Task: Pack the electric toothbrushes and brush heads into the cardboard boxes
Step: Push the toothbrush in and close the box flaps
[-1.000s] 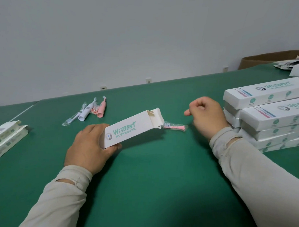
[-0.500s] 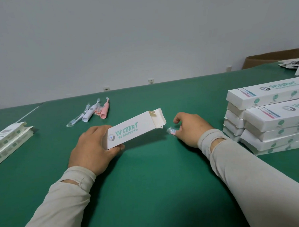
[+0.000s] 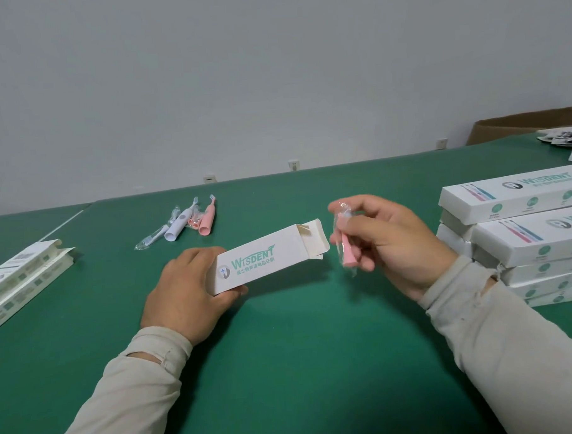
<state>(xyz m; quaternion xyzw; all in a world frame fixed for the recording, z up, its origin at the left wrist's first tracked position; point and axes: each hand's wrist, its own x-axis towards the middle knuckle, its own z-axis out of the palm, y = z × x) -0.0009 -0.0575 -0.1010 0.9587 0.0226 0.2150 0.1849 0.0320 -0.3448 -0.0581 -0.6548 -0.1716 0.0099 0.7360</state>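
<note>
Now pink brush head [image 3: 347, 252] pinched in right-hand fingers [image 3: 360, 228], beside left-held box [image 3: 266, 255].

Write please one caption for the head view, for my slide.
Left hand holds an open box while right hand lifts a wrapped pink brush head beside its opening.

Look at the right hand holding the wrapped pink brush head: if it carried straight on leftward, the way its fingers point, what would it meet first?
Most likely the open end flap of the box that the left hand holds. The right hand and its brush head sit just beside it, though depth is hard to judge.
</note>
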